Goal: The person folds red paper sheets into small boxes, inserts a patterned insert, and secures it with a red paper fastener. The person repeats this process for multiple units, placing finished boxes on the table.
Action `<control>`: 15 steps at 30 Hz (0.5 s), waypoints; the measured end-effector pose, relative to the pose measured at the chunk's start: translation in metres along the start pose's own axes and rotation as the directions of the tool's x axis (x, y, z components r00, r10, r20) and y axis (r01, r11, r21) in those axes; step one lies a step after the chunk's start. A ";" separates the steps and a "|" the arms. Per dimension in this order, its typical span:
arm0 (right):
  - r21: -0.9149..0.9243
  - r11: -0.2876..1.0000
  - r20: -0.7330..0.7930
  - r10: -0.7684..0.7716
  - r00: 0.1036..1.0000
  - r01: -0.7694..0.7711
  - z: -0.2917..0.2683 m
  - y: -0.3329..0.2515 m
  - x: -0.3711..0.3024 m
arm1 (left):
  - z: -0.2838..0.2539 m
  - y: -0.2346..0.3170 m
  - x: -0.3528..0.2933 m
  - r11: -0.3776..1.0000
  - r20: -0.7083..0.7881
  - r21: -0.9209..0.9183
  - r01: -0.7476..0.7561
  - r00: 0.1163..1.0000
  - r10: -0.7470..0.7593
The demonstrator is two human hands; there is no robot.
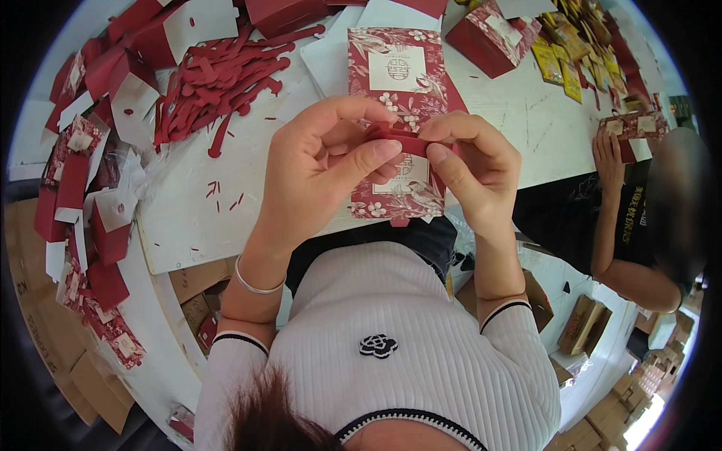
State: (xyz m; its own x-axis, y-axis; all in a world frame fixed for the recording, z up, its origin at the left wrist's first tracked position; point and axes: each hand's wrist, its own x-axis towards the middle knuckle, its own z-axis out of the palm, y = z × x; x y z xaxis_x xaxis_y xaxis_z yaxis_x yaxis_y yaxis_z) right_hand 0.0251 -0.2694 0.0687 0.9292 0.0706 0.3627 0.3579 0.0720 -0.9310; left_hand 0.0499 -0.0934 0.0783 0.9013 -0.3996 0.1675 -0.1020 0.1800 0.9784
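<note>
I pinch a small red card strip (pixel 397 140) between my left hand (pixel 320 169) and right hand (pixel 474 169), above the flat floral box (pixel 396 120) on the white table (pixel 519 128). Squeezing too hard could crease it; uneven pulling might tear it.

red paper strip (pixel 397 138) (folded), pinched above table

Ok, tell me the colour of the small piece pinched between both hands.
Plain dark red piece, seen in the head view.
</note>
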 end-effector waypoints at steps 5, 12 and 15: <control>-0.015 0.996 0.000 0.090 0.996 -0.090 0.000 0.000 -0.003 | 0.003 -0.001 0.000 0.999 -0.034 0.035 0.000 0.999 0.002; -0.098 0.976 0.138 0.206 0.969 -0.194 0.001 -0.018 -0.003 | 0.016 -0.007 -0.012 0.949 0.020 0.275 -0.153 0.988 0.154; -0.134 0.985 0.237 0.138 0.962 -0.109 -0.004 -0.010 -0.007 | 0.016 -0.016 -0.019 0.947 0.046 0.273 -0.166 0.986 0.160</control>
State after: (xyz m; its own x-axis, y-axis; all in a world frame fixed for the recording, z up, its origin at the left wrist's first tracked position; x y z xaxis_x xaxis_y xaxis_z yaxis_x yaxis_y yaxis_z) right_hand 0.0157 -0.2744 0.0753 0.9214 0.3132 0.2299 0.2638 -0.0700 -0.9620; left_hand 0.0278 -0.1030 0.0610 0.8531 -0.4062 0.3273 -0.3618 -0.0088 0.9322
